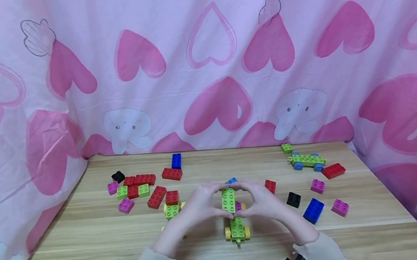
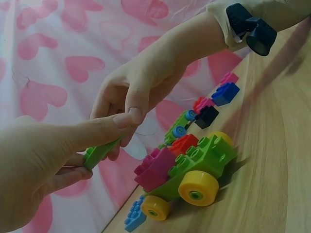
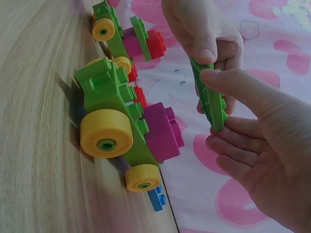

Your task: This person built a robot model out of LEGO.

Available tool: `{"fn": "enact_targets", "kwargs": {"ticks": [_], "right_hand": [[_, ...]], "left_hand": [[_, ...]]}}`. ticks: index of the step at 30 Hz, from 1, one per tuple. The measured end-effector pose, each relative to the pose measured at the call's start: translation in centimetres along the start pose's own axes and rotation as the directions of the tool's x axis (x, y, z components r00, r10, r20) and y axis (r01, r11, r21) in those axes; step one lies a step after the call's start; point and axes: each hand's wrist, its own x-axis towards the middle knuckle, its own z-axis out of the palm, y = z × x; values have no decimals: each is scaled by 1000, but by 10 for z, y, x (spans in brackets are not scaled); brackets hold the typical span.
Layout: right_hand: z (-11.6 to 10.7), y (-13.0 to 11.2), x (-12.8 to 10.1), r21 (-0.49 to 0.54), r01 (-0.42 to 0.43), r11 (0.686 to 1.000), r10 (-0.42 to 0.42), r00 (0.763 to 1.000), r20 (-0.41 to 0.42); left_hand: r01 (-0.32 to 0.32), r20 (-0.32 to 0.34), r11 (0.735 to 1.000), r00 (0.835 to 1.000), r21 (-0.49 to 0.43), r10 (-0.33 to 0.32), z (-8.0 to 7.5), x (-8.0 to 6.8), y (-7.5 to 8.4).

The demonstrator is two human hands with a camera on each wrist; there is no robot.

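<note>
A flat lime-green building plate [image 1: 228,200] is held in the air between both hands. My left hand [image 1: 199,206] pinches it between thumb and fingers. From the other side, my right hand [image 1: 260,201] pinches it too, thumb facing thumb. Below the hands a green toy car base [image 1: 237,230] with yellow wheels stands on the table. A magenta brick [image 3: 163,132] sits on its far part, and the plate is apart from it. A small light-blue brick [image 2: 134,214] lies just beyond the car.
Left, a second yellow-wheeled car [image 1: 171,211], partly behind the left forearm, carries stacked bricks. Loose red bricks [image 1: 145,179] and others lie around it. Right stand a blue-wheeled green car [image 1: 307,160], a black brick [image 1: 293,199] and a blue brick [image 1: 313,211]. A heart-patterned curtain [image 1: 216,106] borders the table.
</note>
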Motion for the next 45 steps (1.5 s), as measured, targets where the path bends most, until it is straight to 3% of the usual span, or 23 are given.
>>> {"fn": "enact_targets", "kwargs": {"ticks": [9, 21, 27, 45], "right_hand": [[2, 6, -3, -32, -54, 998, 55, 998, 16], [3, 18, -6, -28, -16, 999, 17, 999, 43], [4, 24, -7, -16, -12, 1000, 13, 998, 58], [4, 25, -8, 5, -41, 999, 41, 994, 97]], "left_hand": [[26, 24, 1000, 999, -15, -25, 9, 0, -4], [68, 124, 998, 990, 8, -68, 13, 0, -10], [60, 169, 998, 984, 6, -60, 16, -1, -14], [68, 176, 996, 981, 52, -76, 20, -1, -14]]}}
